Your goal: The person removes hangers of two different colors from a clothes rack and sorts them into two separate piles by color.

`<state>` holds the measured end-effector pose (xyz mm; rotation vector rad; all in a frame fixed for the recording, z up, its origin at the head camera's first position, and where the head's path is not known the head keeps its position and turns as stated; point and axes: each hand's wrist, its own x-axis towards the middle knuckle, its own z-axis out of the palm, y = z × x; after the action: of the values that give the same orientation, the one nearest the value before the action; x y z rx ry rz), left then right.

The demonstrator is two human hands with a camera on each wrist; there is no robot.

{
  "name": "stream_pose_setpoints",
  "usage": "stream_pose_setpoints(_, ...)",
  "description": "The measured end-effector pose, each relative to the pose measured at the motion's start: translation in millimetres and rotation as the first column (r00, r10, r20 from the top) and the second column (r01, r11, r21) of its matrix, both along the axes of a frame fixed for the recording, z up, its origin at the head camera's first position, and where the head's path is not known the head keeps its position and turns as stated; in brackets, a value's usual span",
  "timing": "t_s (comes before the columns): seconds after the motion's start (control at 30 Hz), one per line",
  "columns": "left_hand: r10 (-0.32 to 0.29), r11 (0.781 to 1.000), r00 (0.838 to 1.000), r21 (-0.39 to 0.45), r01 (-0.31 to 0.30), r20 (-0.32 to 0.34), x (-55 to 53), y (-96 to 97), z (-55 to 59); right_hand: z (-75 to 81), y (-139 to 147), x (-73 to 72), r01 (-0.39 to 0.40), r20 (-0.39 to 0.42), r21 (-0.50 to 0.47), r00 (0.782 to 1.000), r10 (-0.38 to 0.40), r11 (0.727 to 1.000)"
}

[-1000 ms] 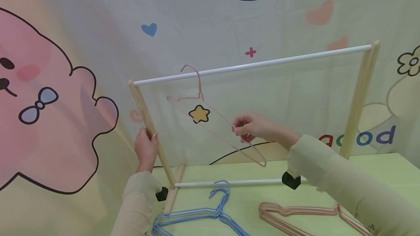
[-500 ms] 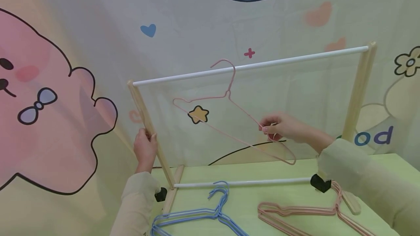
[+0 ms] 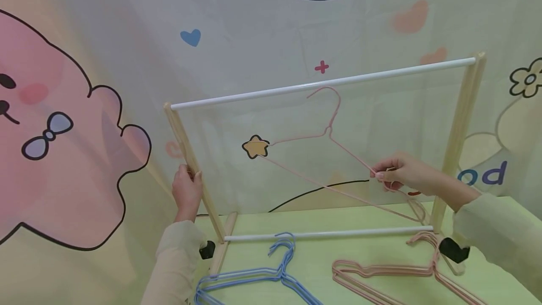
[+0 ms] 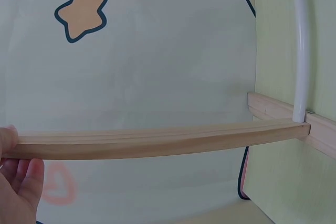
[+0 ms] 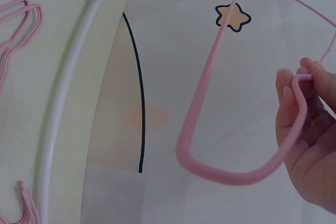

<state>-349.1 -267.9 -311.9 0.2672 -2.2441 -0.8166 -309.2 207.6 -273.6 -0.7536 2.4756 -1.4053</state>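
A thin pink clothes hanger (image 3: 328,130) is pinched along one sloping shoulder by my right hand (image 3: 398,173), thumb and fingertips together. Tilted, its near end dips lower right while the hook appears just below the rack's white top rod (image 3: 271,92). In the right wrist view the hanger's rounded end (image 5: 231,178) loops close to the camera. My left hand (image 3: 187,192) grips the left wooden post (image 3: 181,138) of the rack. The left wrist view has the thumb and fingers on either side of that post (image 4: 157,139).
Several blue hangers (image 3: 282,274) lie stacked on the pale green table (image 3: 262,222) at front centre. Another stack of pink hangers (image 3: 398,271) lies to their right. A white lower rod (image 3: 330,235) and a right wooden post (image 3: 463,121) complete the rack frame before a printed cloth (image 3: 381,126).
My right hand has carried the pink hanger rightward along the rack, and its hook now appears below the top rod rather than above it. The left hand stays on the post.
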Motion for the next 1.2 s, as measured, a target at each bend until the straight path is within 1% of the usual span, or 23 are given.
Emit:
stream_pose_setpoints(0.1, 0.000, 1.000, 1.000, 0.001, 0.000, -0.005, 0.2, 0.7, 0.4, -6.4, 10, 3.5, -0.019, 0.004, -0.013, 1.000, 0.019, 1.000)
stream_pose_setpoints(0.23, -0.003, 1.000, 1.000, 0.000, 0.003, -0.006, 0.3, 1.7, 1.0, -16.1, 23, 8.4, -0.064, -0.001, -0.022, 0.998, 0.064, 0.998)
stream_pose_setpoints(0.33, -0.003, 1.000, 1.000, 0.001, 0.003, -0.005, -0.1, 2.0, 1.1, -26.2, 34, 12.1, -0.109, 0.015, -0.031, 0.994, 0.109, 0.994)
stream_pose_setpoints(0.5, -0.003, 1.000, 1.000, 0.003, 0.003, -0.008, -1.0, 1.2, 0.6, -48.2, 51, 16.5, -0.172, 0.073, -0.076, 0.981, 0.177, 0.982)
stream_pose_setpoints(0.57, -0.002, 1.000, 1.000, 0.004, 0.002, -0.011, -1.4, 0.3, -0.1, -57.3, 58, 18.3, -0.180, 0.092, -0.087, 0.978, 0.188, 0.980)
stream_pose_setpoints(0.7, -0.001, 1.000, 1.000, 0.004, 0.001, -0.010, -2.2, -1.6, -1.8, -73.5, 70, 21.0, -0.201, 0.106, -0.084, 0.972, 0.209, 0.976)
stream_pose_setpoints(0.8, 0.000, 1.000, 1.000, 0.000, 0.000, -0.006, -2.5, -2.4, -2.5, -82.8, 79, 22.2, -0.221, 0.125, -0.082, 0.965, 0.230, 0.972)
stream_pose_setpoints(0.87, 0.000, 1.000, 1.000, -0.001, 0.000, -0.006, -2.9, -2.9, -2.6, -87.8, 85, 23.5, -0.221, 0.143, -0.085, 0.962, 0.232, 0.971)
stream_pose_setpoints(0.97, 0.002, 1.000, 1.000, 0.004, -0.002, -0.006, -2.7, -3.6, -2.6, -94.7, 94, 26.0, -0.226, 0.176, -0.107, 0.954, 0.243, 0.968)
stream_pose_setpoints(1.03, 0.001, 1.000, 1.000, 0.004, -0.001, -0.007, -2.8, -3.6, -2.5, -99.8, 99, 28.7, -0.232, 0.198, -0.143, 0.946, 0.257, 0.962)
stream_pose_setpoints(1.2, 0.004, 1.000, 1.000, 0.002, -0.004, -0.013, -3.0, -4.0, -3.0, -116.1, 112, 36.4, -0.237, 0.267, -0.232, 0.917, 0.296, 0.943)
